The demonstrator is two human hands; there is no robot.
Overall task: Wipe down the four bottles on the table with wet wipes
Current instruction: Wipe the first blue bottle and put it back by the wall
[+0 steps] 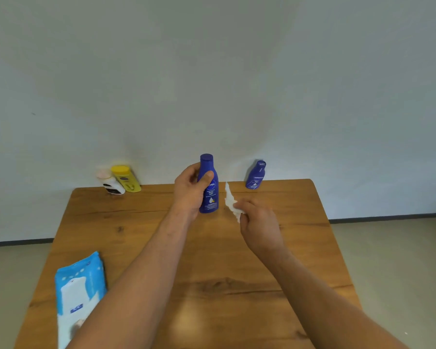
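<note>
My left hand (189, 190) grips a tall dark blue lotion bottle (209, 197) upright above the middle of the wooden table (212, 285). Just to its right, my right hand (258, 222) pinches a crumpled white wet wipe (230, 200), held apart from the bottle. A smaller dark blue bottle (256, 175) stands at the table's far edge on the right. At the far left corner stand a yellow bottle (126, 178) and a white bottle with a pink cap (110, 183), side by side.
A light blue pack of wet wipes (78, 293) lies near the front left edge, partly hidden by my left forearm. A pale wall rises right behind the table, and bare floor shows on both sides.
</note>
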